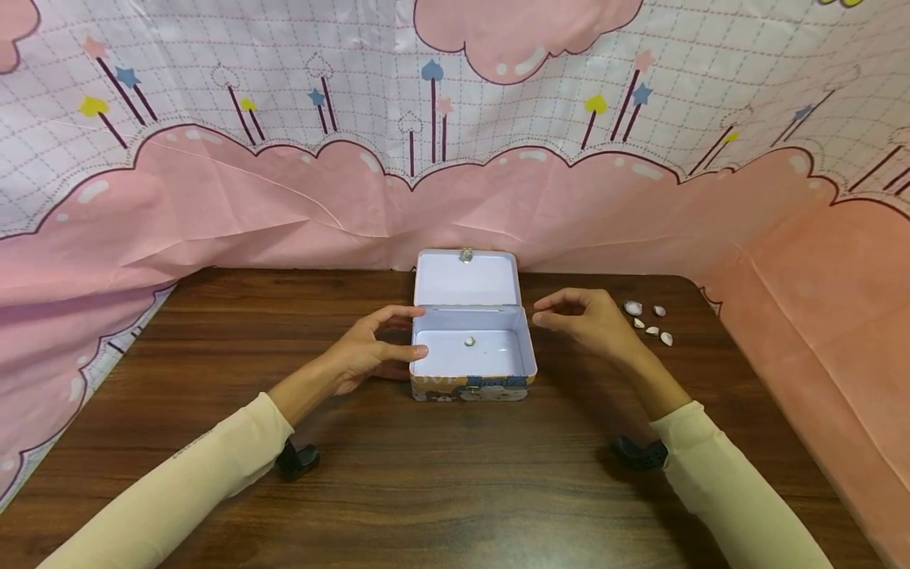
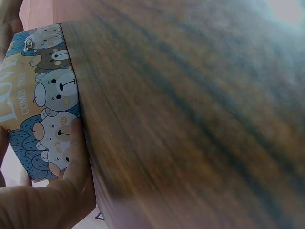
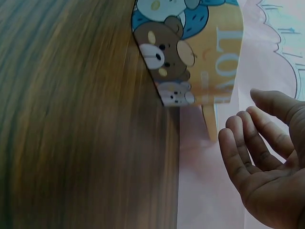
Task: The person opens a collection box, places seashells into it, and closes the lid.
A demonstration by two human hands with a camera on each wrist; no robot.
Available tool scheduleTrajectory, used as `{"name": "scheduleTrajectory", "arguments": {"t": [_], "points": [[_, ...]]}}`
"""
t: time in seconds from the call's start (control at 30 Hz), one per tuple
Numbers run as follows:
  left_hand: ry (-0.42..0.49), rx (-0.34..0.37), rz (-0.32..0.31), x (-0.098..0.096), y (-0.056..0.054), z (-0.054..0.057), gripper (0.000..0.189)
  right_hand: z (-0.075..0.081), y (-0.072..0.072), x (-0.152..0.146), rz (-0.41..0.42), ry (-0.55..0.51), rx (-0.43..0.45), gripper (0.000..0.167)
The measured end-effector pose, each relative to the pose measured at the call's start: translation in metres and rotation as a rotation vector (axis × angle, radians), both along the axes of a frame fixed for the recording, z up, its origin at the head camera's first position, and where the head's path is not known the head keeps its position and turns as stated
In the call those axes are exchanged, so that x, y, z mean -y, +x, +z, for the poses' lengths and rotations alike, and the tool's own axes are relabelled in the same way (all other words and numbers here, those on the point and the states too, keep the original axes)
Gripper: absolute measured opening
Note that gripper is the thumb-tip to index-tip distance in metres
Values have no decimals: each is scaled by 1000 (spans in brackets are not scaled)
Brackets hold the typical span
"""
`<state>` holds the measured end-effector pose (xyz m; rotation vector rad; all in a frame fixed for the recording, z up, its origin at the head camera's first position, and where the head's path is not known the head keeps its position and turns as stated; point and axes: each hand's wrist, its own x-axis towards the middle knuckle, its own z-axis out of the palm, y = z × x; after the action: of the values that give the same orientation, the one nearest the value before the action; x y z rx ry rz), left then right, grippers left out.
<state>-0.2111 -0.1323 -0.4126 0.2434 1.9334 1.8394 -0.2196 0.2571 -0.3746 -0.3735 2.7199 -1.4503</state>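
An open tin box with cartoon bears and the letters LOVE stands on the table, its white-lined lid tipped back. Inside, on the white floor, lies one small pale shell. My left hand holds the box's left end, thumb and forefinger at the rim; in the left wrist view a finger lies along the printed wall. Off the box's right side hovers my right hand, fingers loosely bent toward the thumb. The right wrist view shows nothing in that hand.
Several small shells lie at the table's right, beyond my right hand. A pink and white patterned cloth hangs behind the brown wooden table and along its sides. A dark device sits at my right wrist.
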Motion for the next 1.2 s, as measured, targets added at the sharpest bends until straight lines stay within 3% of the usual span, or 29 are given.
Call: {"name": "scheduleTrajectory", "arguments": {"t": [0.53,0.77,1.2], "points": [[8,-5,-4,0,0,0,80,-4,-1,-39,-48,19,-7,37],[9,-7,-1,0,1,0,79,-4,1,-52,-83,85,18,43],[12,-7,1,-1,0,0,80,-11,0,-58,-83,96,22,43]]}}
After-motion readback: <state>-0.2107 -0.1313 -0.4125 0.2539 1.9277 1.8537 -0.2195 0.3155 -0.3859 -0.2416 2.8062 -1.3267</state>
